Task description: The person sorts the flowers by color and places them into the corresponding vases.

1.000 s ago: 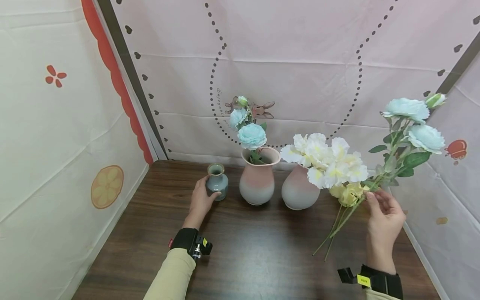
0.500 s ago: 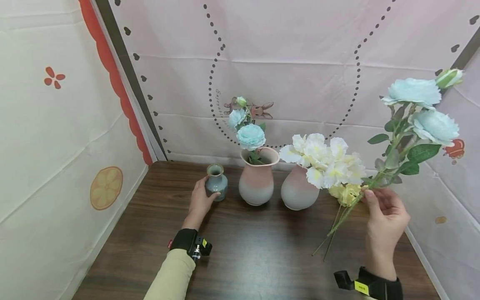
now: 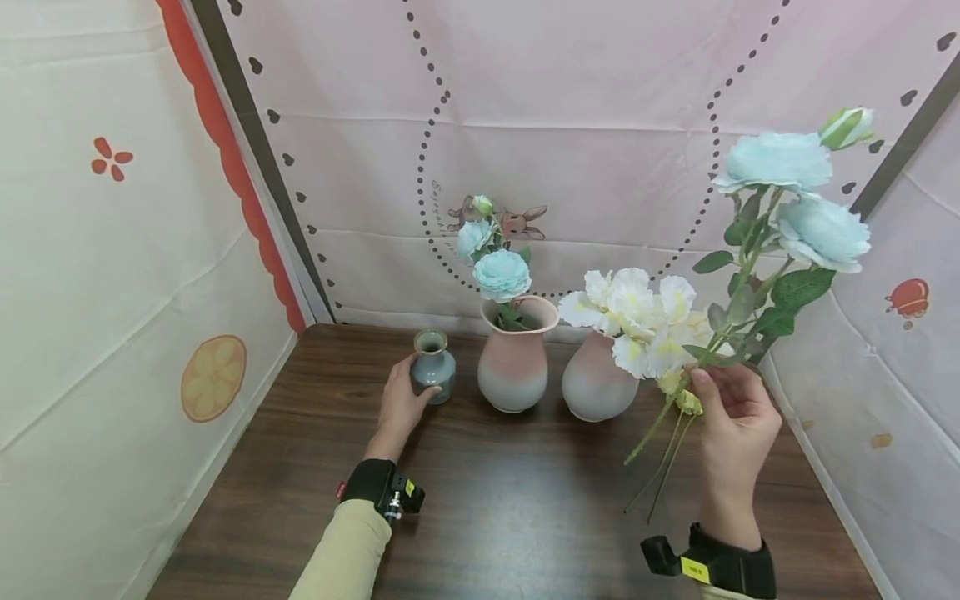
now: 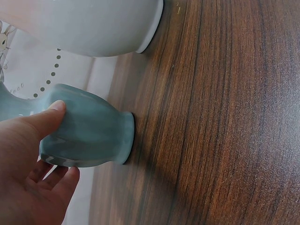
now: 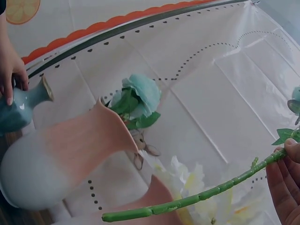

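Observation:
My left hand (image 3: 400,407) holds the small blue-green vase (image 3: 437,373) around its body, thumb at the front. In the left wrist view, the same vase (image 4: 89,129) stands upright on its base. My right hand (image 3: 738,437) pinches the green stem of an artificial light-blue flower spray (image 3: 825,233), raised and leaning to the right. In the right wrist view, the bare cut end of its stem (image 5: 187,200) points toward the vases. A pink-and-grey vase (image 3: 513,362) in the middle bears a similar blue flower (image 3: 502,275).
White flowers (image 3: 633,304) cover the mouth of a second pink-and-grey vase (image 3: 596,387). Partly hidden yellow flowers (image 3: 688,402) are beside it, with thin stems (image 3: 663,475) reaching over the brown table (image 3: 495,517). Printed cloth (image 3: 600,167) encloses the back and sides.
My right hand first lifted the blue flower spray slightly, then moved left with it. Its stem end has come up, away from the thin stems' ends. My left hand stays on the small vase.

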The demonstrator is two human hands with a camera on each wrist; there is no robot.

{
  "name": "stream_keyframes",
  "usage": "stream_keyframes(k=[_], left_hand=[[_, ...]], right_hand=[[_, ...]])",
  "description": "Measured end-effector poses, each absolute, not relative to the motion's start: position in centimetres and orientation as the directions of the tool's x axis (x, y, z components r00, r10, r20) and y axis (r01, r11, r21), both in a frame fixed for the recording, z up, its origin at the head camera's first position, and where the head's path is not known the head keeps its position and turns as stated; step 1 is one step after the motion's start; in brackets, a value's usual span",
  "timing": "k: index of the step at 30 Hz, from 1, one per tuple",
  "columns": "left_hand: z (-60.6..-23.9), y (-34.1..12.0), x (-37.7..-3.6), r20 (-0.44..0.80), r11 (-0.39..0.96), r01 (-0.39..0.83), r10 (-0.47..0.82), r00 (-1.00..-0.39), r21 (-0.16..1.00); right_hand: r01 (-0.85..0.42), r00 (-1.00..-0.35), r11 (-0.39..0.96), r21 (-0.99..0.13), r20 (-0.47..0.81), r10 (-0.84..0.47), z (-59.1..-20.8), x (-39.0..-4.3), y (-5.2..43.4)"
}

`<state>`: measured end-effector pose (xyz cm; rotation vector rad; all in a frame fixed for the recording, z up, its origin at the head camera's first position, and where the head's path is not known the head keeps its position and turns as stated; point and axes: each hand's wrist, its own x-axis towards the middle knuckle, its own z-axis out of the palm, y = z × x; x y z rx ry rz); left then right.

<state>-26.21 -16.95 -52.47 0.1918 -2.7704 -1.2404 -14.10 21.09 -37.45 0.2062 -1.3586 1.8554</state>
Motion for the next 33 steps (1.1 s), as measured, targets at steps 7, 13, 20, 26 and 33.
stream_keyframes(k=[7,13,20,26,33], left_hand=[[-52.5,-16.9,-26.2,0.046,0.656,-0.073,-0.162,-0.986,0.752],[-52.5,-16.9,-26.1,0.050,0.653,-0.065,-0.157,-0.986,0.755],[-52.5,-17.0,-26.1,0.049,0.656,-0.066,-0.155,-0.987,0.752],[-52.7,-17.0,-26.2,0.053,0.651,-0.062,-0.155,-0.986,0.756],[-52.8,-17.1,-26.2,0.057,0.651,-0.057,-0.153,-0.987,0.757]], right_hand=[[-0.657,-0.693,-0.090,-0.749,0.552,0.464,-36.9,-14.7,19.4],[-0.694,-0.686,-0.138,-0.707,0.591,0.424,-36.7,-15.9,18.3],[-0.687,-0.693,-0.096,-0.721,0.609,0.385,-36.1,-17.1,17.1],[-0.678,-0.704,-0.077,-0.731,0.614,0.357,-35.6,-18.2,16.1],[-0.684,-0.698,-0.044,-0.728,0.636,0.329,-34.7,-19.9,14.9]])
